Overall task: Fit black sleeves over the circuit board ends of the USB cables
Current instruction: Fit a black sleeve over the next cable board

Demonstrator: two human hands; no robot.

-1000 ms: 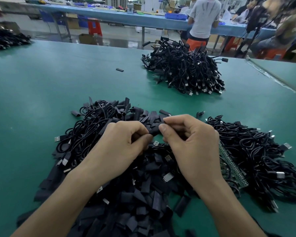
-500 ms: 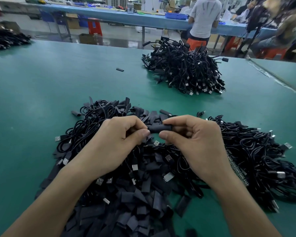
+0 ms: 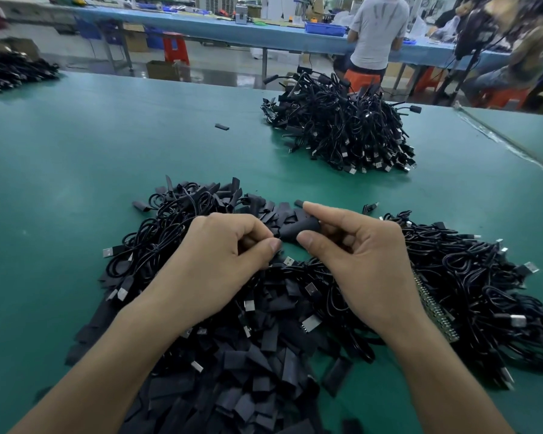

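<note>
Head view: right hand (image 3: 358, 261) pinches a black sleeve (image 3: 298, 230); left hand (image 3: 220, 261) pinches its other end

**A Tally of What Lies in View**

Two hands show, the left hand (image 3: 220, 261) and the right hand (image 3: 364, 261), their fingers (image 3: 318, 212) pinching one sleeve (image 3: 300, 230) between them. The loose sleeves (image 3: 248, 371) in the near pile are too many to count. One stray sleeve (image 3: 222, 127) lies alone on the green bench (image 3: 76, 167).

The cables lie in four masses, each beyond counting:
- a left tangle (image 3: 157, 233)
- a right tangle (image 3: 470, 277)
- a far heap (image 3: 342, 126)
- a corner heap (image 3: 10, 72)

One circuit board strip (image 3: 433, 308) shows by the right wrist. Behind are one standing person (image 3: 378, 29) and one blue tray (image 3: 325, 28).
</note>
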